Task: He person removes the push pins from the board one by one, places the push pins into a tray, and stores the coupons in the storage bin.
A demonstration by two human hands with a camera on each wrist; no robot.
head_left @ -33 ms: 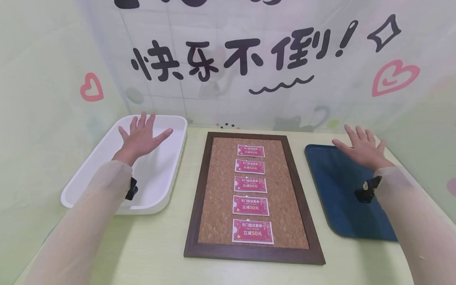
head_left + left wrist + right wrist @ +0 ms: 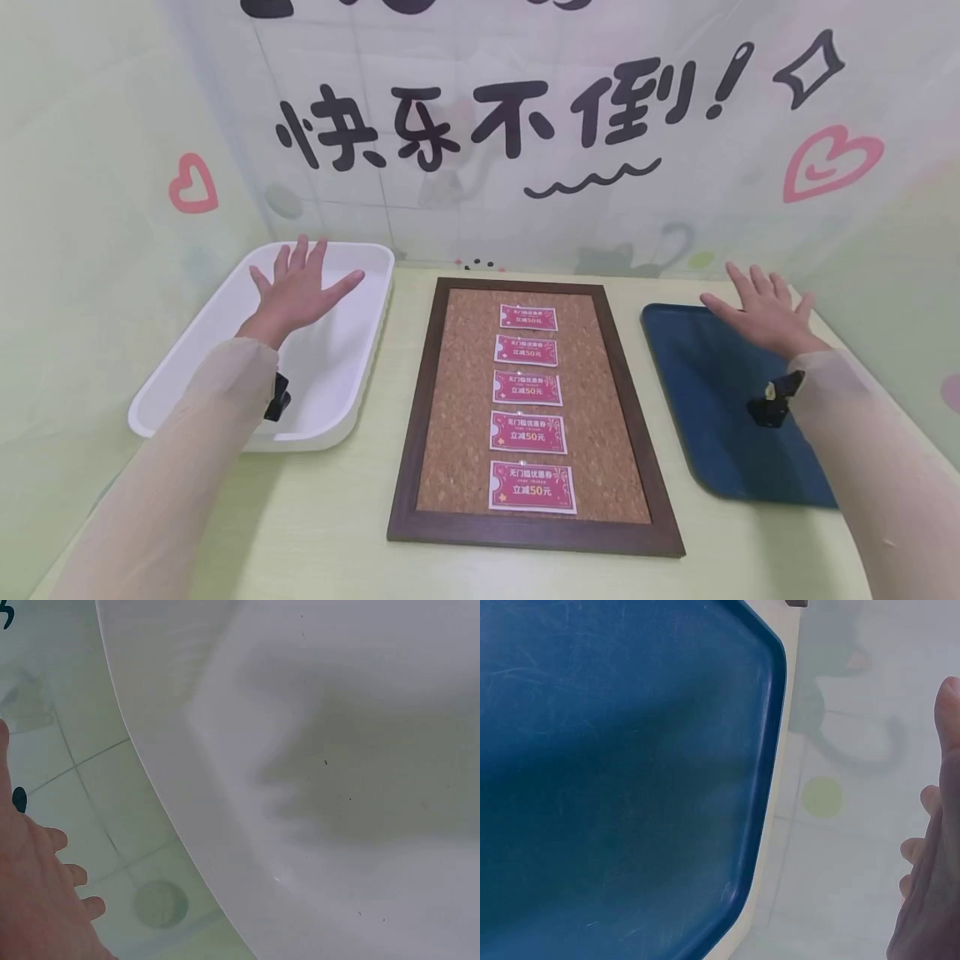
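My left hand (image 2: 294, 293) is held above the white tray (image 2: 381, 308), fingers spread and straight, with nothing in it. Over the blue tray (image 2: 693, 400), my right hand (image 2: 768, 315) is likewise spread, its palm bare. Between the two trays lies a cork board (image 2: 457, 400) in a dark brown wooden frame (image 2: 536, 537). Several pink coupons (image 2: 531, 487) run down its middle in one column, each with a small clear pin near its top edge. In the wrist views, only part of the left hand (image 2: 41, 892) and of the right hand (image 2: 930, 847) shows, apart from the trays.
All of this stands on a pale wooden table (image 2: 322, 517). A printed cloth backdrop (image 2: 465, 217) with large black characters rises behind its far edge, and cloth sides flank the table. A small black device (image 2: 277, 398) sits at the left wrist, another black device (image 2: 772, 402) at the right.
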